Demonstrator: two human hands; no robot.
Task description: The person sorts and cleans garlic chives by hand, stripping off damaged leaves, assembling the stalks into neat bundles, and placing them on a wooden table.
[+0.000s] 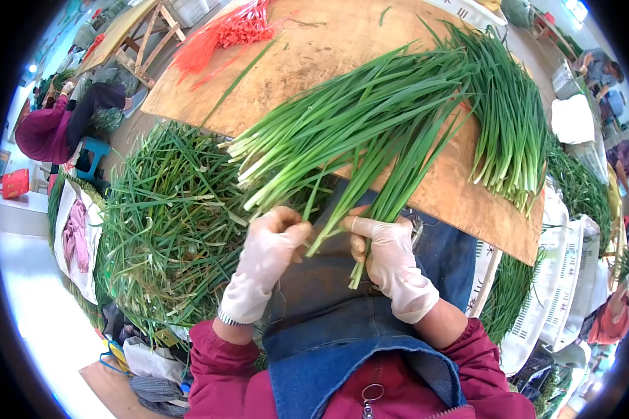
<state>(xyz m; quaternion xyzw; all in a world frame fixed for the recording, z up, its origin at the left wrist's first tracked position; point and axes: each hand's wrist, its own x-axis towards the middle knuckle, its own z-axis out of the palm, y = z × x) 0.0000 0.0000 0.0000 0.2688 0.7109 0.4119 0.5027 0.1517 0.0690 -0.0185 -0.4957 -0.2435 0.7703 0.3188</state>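
A pile of garlic chives [356,105] lies across the board with its pale stem ends hanging over the near edge. My right hand [391,255], in a whitish glove, is closed around a few chive stalks [381,188] whose cut ends point down past the fingers. My left hand [269,244], gloved too, is at the left of those stalks, its thumb and fingertips pinched on a thin green chive leaf [312,199]. A second bunch of chives [514,119] lies at the board's right side, stem ends toward me.
The wooden board [293,42] spans the front. Red ties [227,35] lie at its far left. A large heap of chive trimmings [175,223] rises at my left. White crates [545,279] stand at the right. A person in purple [45,133] sits at far left; other people are at right.
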